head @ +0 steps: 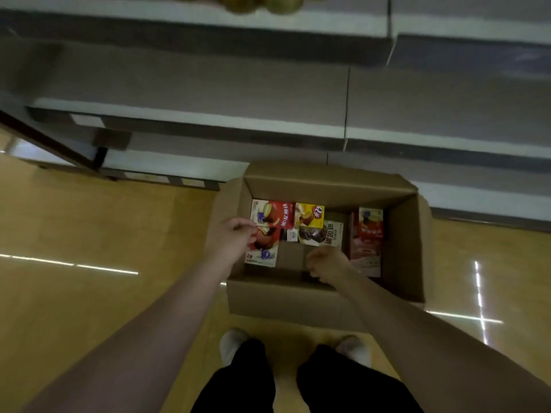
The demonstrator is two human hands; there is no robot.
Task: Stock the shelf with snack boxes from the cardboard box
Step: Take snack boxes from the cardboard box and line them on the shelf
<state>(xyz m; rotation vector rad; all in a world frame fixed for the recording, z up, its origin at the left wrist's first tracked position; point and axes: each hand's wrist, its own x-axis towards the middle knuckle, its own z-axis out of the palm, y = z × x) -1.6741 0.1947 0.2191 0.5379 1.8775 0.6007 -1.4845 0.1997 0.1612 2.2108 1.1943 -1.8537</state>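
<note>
Head view has us reaching both arms into the cardboard box (298,296), left hand (231,238) curling over the red snack box (264,244), right hand (326,263) loosely curled and holding nothing we can see; light, stiff cartons, best pinched across the narrow edges

Head camera looks steeply down from standing height at the floor (89,228)

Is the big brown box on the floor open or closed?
Open. The cardboard box's flaps are folded out, so you can see snack boxes lying inside, and both hands reach in.
</note>
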